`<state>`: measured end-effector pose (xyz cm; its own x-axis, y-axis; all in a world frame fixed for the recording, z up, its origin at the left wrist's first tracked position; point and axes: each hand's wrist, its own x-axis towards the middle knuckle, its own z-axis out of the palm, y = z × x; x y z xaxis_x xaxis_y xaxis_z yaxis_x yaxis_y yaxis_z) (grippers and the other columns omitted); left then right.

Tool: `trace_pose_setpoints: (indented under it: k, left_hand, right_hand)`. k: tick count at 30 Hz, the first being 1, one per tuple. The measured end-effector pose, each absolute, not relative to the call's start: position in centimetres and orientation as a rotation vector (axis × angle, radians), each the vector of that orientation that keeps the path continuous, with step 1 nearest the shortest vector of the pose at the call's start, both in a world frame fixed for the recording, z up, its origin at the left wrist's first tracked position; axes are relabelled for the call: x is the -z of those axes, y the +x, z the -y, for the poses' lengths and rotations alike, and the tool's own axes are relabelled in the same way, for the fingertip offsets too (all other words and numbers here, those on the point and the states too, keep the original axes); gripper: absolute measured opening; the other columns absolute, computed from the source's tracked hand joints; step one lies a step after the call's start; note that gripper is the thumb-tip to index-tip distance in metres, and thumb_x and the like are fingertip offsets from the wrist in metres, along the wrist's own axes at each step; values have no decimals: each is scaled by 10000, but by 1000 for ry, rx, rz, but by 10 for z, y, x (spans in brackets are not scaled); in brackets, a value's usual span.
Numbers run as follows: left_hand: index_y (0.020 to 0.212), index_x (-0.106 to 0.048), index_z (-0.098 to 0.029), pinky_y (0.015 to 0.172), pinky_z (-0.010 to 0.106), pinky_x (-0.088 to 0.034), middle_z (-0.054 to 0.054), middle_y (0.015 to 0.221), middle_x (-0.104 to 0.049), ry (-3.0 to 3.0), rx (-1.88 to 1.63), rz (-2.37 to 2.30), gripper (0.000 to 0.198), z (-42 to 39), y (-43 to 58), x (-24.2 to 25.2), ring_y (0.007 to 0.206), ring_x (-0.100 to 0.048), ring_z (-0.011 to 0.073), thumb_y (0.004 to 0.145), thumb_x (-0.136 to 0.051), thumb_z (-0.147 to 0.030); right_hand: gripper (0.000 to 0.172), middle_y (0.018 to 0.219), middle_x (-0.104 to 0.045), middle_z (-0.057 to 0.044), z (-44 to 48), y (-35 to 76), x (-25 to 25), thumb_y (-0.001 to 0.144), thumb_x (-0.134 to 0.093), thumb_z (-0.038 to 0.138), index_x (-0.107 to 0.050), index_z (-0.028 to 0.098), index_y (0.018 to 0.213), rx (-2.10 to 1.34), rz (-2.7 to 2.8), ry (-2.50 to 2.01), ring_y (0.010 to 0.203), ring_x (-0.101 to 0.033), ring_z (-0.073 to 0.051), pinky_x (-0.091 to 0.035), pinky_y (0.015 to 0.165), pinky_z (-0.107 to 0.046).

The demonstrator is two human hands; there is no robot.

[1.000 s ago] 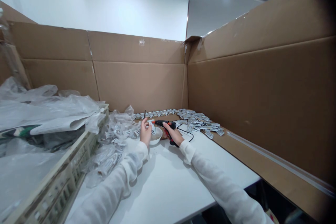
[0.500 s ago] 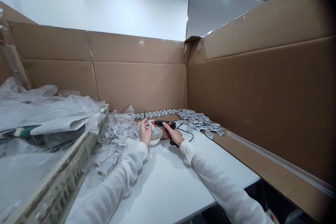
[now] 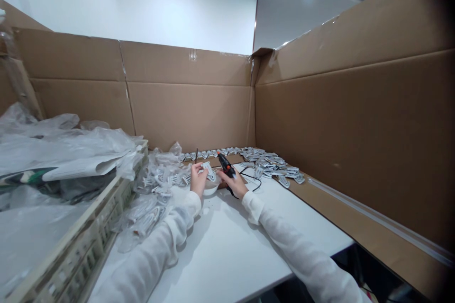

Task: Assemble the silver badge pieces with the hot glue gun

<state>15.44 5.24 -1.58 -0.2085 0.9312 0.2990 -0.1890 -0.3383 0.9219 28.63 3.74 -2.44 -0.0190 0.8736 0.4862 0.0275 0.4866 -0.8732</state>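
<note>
My left hand is closed on a small white-and-grey plastic piece with a rounded, slotted end. A thin dark stick rises from behind those fingers; whether the hand grips it I cannot tell. In my right hand is a black-and-red glue gun, its orange tip pointing up and away to the left, apart from the piece. Fingers of the right hand reach close to the piece's lower right side. Below both hands stands a white bowl, partly hidden.
Similar pieces lie in a pile at the right and in a row along the back. Bagged pieces and a plastic crate with plastic film flank the left. Cardboard walls enclose the white table. A black cable trails right.
The glue gun has swung from lying level with its tip at the piece to pointing upward, away from it. The piece has turned and shows more of its face.
</note>
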Motion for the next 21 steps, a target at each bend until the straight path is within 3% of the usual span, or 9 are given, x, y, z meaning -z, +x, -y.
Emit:
trace_pose_setpoints:
  k: [8,12,16,18,21]
  left_hand:
    - [854,-421,-164,614,228,-474,35,874,-518,1143,-1651,-1003,196,-47,159,13,711,-564,110,705,-537,-111]
    - [914,-448,-175,578,223,-450,44,926,-523,1219,-1650,-1074,159,-58,149,9,635,-545,95,767,-493,-217]
    - [896,-475,-192,723,260,-439,50,938,-544,1423,-1707,-1337,128,-81,112,5,795,-548,132,771,-450,-180]
    - [839,-503,-196,812,305,-404,62,909,-561,1680,-1570,-1581,131,-90,88,7,884,-535,171,737,-458,-126]
    - [823,-543,-191,848,393,-364,105,951,-566,2050,-1079,-1948,179,-92,61,16,960,-509,263,667,-512,-107]
  right_hand:
    - [307,676,-561,-18,-44,287,28,634,-626,425,-545,159,764,-926,1403,-829,600,-532,-152,-448,582,-273]
    - [294,571,-538,0,-50,300,22,623,-611,427,-522,166,726,-894,1288,-908,522,-506,-139,-403,491,-245]
    - [268,490,-484,32,-65,318,24,586,-612,378,-464,187,701,-780,1053,-1015,442,-454,-119,-352,408,-226]
    - [242,453,-451,45,-72,326,27,573,-602,347,-451,196,687,-723,982,-1066,406,-424,-113,-335,378,-225]
    - [209,435,-446,48,-79,335,30,563,-581,303,-448,202,690,-710,899,-1112,379,-416,-114,-323,342,-225]
